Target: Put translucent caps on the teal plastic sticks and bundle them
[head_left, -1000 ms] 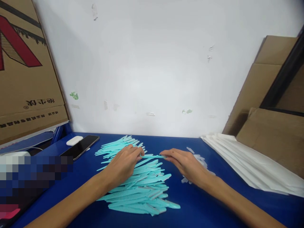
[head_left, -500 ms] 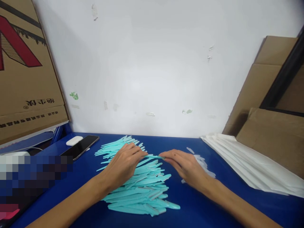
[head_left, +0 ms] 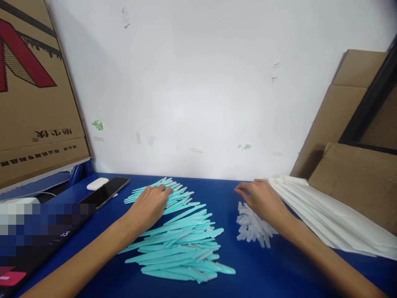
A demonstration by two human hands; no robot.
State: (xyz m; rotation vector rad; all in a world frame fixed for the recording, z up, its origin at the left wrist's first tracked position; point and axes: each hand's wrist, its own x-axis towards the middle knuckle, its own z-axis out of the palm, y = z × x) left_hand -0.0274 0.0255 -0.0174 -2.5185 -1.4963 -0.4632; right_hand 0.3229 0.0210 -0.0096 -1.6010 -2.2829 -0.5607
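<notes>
Overlapping, tapered turquoise strips [head_left: 182, 249] lie near translucent slivers [head_left: 252, 226].

Left grip [head_left: 151, 204], right grip [head_left: 262, 199] bare; left forearm [head_left: 89, 253], right forearm [head_left: 319, 252] bare, slender, smoothly tapering.

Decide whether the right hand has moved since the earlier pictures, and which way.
Yes: the right hand has moved rightward and slightly farther back, closer to the white sheets.

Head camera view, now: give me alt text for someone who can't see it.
A person's left hand is at turquoise strips spread on a blue table, while the right hand is beside a small pile of translucent pieces. A phone lies at left, white sheets at right.
</notes>
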